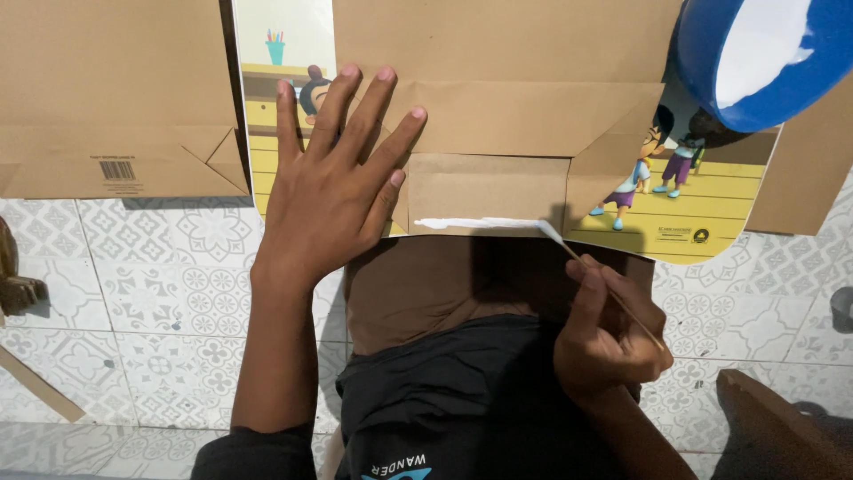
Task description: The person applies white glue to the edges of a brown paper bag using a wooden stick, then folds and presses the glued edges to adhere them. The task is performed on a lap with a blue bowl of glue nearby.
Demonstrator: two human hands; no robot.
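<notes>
1. While the left hand (333, 191) lies flat with fingers spread wide, holding nothing, it presses down the folded brown paper bag (498, 133) that lies on the tiled floor (160, 284), far from the person's lap.
2. The right hand (609, 333) has its grip closed around a thin wooden stick (613, 293), whose far tip touches the near edge of the bag's bottom flap.
3. A white strip of glue (480, 223) runs along that near edge, from beside the left thumb to the stick's tip.
4. A printed sheet with cartoon children (675, 204) is stuck on or under the bag; which one I cannot tell.
5. A blue tub (755, 53) with white content sits at the far right, partly over the bag.
6. A second brown bag (107, 98) lies to the far left, apart from both hands.
7. Judging by the wet strip, the step in hand looks like spreading glue along the flap's edge; the strip seems nearly full length.
8. A next move would probably call for keeping the left palm steady so the paper does not shift, and a light, even stroke so glue stays on the edge.
</notes>
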